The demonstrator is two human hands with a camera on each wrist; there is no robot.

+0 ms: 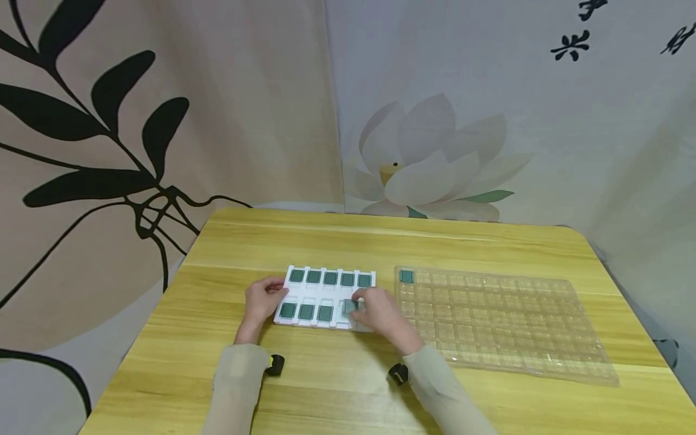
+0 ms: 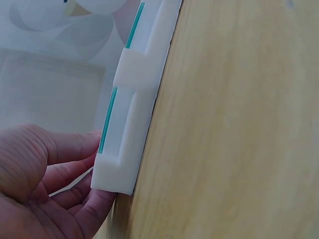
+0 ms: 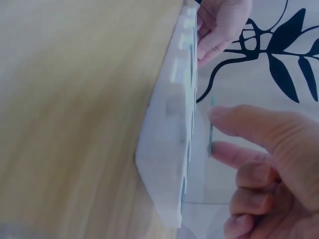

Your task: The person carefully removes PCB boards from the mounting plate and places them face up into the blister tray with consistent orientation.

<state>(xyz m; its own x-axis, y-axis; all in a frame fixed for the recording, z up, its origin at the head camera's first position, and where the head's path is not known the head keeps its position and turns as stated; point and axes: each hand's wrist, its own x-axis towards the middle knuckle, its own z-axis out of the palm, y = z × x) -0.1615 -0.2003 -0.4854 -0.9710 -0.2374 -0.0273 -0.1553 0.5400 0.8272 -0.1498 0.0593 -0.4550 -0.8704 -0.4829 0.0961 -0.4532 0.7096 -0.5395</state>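
A white foam tray (image 1: 310, 295) lies on the table with two rows of thin green square plates (image 1: 306, 312) in its slots. My left hand (image 1: 264, 298) grips the tray's left end, thumb at the top edge and fingers along the side, as the left wrist view shows. Over the tray's front right part, my right hand (image 1: 383, 311) pinches one green plate (image 3: 212, 127) between thumb and index finger. In the right wrist view this plate stands a little apart from the tray's top face, and the other fingers are curled into the palm.
To the right of the white tray lies a clear plastic tray (image 1: 500, 326) with many square pockets. A single green plate (image 1: 406, 276) sits in its back left pocket. Both trays rest on a wooden table (image 1: 326, 386), with a printed curtain (image 1: 261, 109) behind it.
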